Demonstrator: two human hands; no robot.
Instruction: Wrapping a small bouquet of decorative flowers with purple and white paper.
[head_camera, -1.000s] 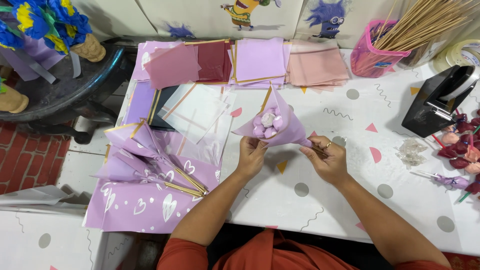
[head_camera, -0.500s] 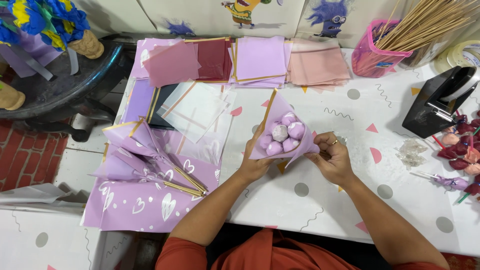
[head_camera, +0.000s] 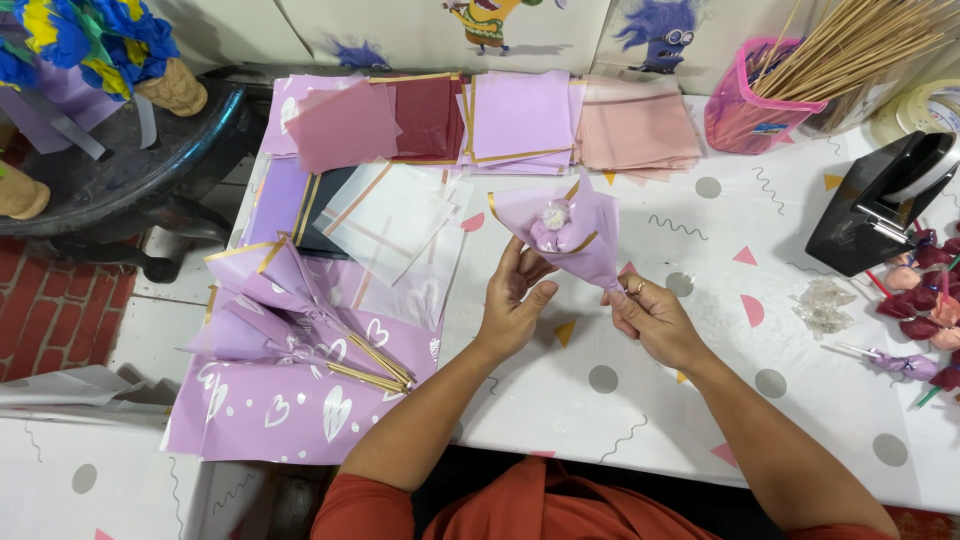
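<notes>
At the far left a dark round stand (head_camera: 120, 170) carries a bunch of blue and yellow paper blooms (head_camera: 70, 35) just off the table's edge. Next comes a pile of finished lilac cones (head_camera: 290, 320), their wooden sticks (head_camera: 375, 365) pointing right, all lying on a lilac sheet printed with white hearts (head_camera: 270, 420). Behind them, along the back of the white patterned table (head_camera: 560, 420), stacks of wrapping paper run in a row: pink (head_camera: 340, 125), dark red (head_camera: 425, 115), lilac (head_camera: 520, 120) and peach (head_camera: 635, 125).

In the middle, the person's left hand (head_camera: 512, 305) has its fingers half curled, thumb and fingertips pressed against the lower left side of a small lilac paper cone (head_camera: 570, 235). The cone is held up above the table, tilted, its open mouth facing the camera with pale round sweets or buds tucked inside and a gold edge showing. The right hand (head_camera: 650, 320), a ring on one finger, is closed in a pinch on the cone's narrow bottom end, so both hands hold it between them.

Further right lies a crumpled bit of clear wrap (head_camera: 825, 305), then a pink basket (head_camera: 750, 110) full of bamboo skewers (head_camera: 860, 40), a black tape dispenser (head_camera: 880, 205), and at the edge a cluster of red and pink flowers on sticks (head_camera: 925, 300).
</notes>
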